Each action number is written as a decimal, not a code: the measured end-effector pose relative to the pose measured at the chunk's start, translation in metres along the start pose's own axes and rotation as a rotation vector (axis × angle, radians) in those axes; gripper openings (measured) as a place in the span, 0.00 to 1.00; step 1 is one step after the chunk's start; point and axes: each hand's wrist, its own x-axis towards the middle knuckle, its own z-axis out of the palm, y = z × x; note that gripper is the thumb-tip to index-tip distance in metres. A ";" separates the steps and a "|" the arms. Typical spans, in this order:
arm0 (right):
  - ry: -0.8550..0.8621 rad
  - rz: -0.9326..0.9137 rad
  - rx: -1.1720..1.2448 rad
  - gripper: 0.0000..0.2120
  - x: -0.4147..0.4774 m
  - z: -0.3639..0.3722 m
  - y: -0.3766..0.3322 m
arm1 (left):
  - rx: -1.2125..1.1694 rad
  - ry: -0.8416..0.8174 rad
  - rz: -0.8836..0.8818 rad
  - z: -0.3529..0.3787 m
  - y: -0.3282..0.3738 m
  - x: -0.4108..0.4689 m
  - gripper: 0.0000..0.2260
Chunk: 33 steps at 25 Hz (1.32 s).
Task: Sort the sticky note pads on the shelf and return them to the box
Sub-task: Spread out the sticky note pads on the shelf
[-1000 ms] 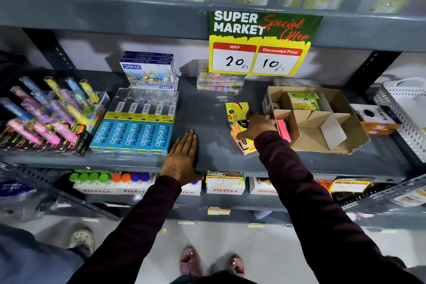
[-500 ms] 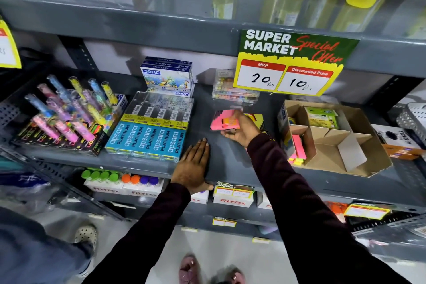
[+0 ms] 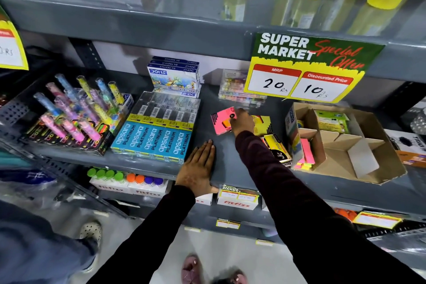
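The right hand (image 3: 242,122) reaches over the grey shelf (image 3: 221,168) with its grip closed on a pink sticky note pad (image 3: 221,120), holding it just above or on the shelf surface (which of the two I cannot tell). The pad sits to the right of the blue pencil packs (image 3: 153,143) and in front of a clear case (image 3: 239,90) of small coloured items. Just behind the wrist lies a yellow pad (image 3: 262,124), and another yellow-and-black pad (image 3: 276,147) leans beside the cardboard box (image 3: 380,163). The box stands at the right of the shelf; a pink pad (image 3: 307,151) stands upright in its near left compartment, and a green pack (image 3: 332,122) lies at its back. The left hand (image 3: 198,168) rests flat on the shelf edge, fingers spread, holding nothing.
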 end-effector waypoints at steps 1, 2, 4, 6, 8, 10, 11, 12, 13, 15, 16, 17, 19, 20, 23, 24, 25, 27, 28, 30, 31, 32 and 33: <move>-0.013 0.009 -0.022 0.15 -0.001 0.005 0.001 | -0.002 -0.001 0.005 0.000 0.000 0.000 0.46; -0.015 0.014 -0.059 0.15 -0.003 0.009 0.000 | -0.002 0.003 0.007 0.001 0.000 0.000 0.46; 0.021 0.003 -0.198 0.16 -0.007 0.015 -0.002 | 0.000 0.007 0.005 0.002 -0.001 0.001 0.45; 0.053 -0.029 -0.313 0.17 -0.013 0.009 0.000 | 0.002 0.009 0.009 0.002 -0.002 0.001 0.43; 0.058 -0.017 -0.338 0.18 -0.023 -0.009 0.016 | 0.001 0.008 0.022 0.003 -0.002 0.000 0.46; 0.044 0.055 -0.380 0.23 -0.035 -0.031 0.044 | 0.003 0.003 0.016 0.002 -0.002 0.000 0.51; -0.005 0.099 -0.405 0.28 -0.040 -0.040 0.058 | 0.013 0.021 0.006 0.001 -0.001 0.000 0.53; -0.073 0.140 -0.413 0.31 -0.045 -0.047 0.069 | 0.019 0.035 -0.001 0.001 0.000 -0.001 0.54; -0.136 0.170 -0.402 0.33 -0.048 -0.050 0.075 | 0.022 0.045 -0.005 0.001 0.000 -0.002 0.55; -0.172 0.182 -0.382 0.32 -0.053 -0.052 0.080 | 0.028 0.047 -0.012 0.000 0.001 -0.002 0.56; -0.134 0.167 -0.377 0.32 -0.056 -0.053 0.078 | 0.037 0.048 -0.014 -0.001 0.001 -0.002 0.56; -0.069 0.143 -0.374 0.31 -0.059 -0.054 0.077 | 0.044 0.047 -0.015 -0.001 0.002 -0.002 0.56; 0.047 0.086 -0.356 0.27 -0.063 -0.053 0.076 | 0.049 0.052 -0.019 -0.001 0.002 -0.002 0.56; 0.068 0.048 -0.339 0.24 -0.064 -0.052 0.074 | 0.050 0.050 -0.018 -0.001 0.002 -0.002 0.55; 0.061 -0.100 -0.244 0.15 -0.071 -0.039 0.060 | 0.045 0.022 -0.025 0.000 0.003 -0.001 0.54; 0.079 -0.155 -0.221 0.14 -0.077 -0.031 0.052 | 0.039 0.024 -0.026 0.000 0.003 -0.001 0.54; 0.114 -0.224 -0.214 0.14 -0.085 -0.022 0.044 | 0.031 0.029 -0.024 -0.001 0.004 -0.002 0.54; 0.117 -0.345 -0.288 0.16 -0.099 0.002 0.037 | 0.021 0.030 -0.020 -0.001 0.004 -0.002 0.53; 0.079 -0.356 -0.347 0.17 -0.103 0.012 0.037 | 0.015 0.030 -0.019 -0.002 0.004 -0.003 0.53; 0.041 -0.344 -0.405 0.16 -0.104 0.029 0.035 | 0.001 0.043 -0.019 -0.003 0.004 -0.003 0.53; 0.018 -0.338 -0.411 0.15 -0.104 0.033 0.035 | -0.003 0.047 -0.020 -0.004 0.005 -0.002 0.53; 0.005 -0.349 -0.392 0.16 -0.104 0.036 0.034 | -0.007 0.048 -0.025 -0.004 0.004 -0.003 0.53; -0.008 -0.349 -0.348 0.16 -0.104 0.034 0.035 | -0.009 0.046 -0.027 -0.004 0.004 -0.003 0.53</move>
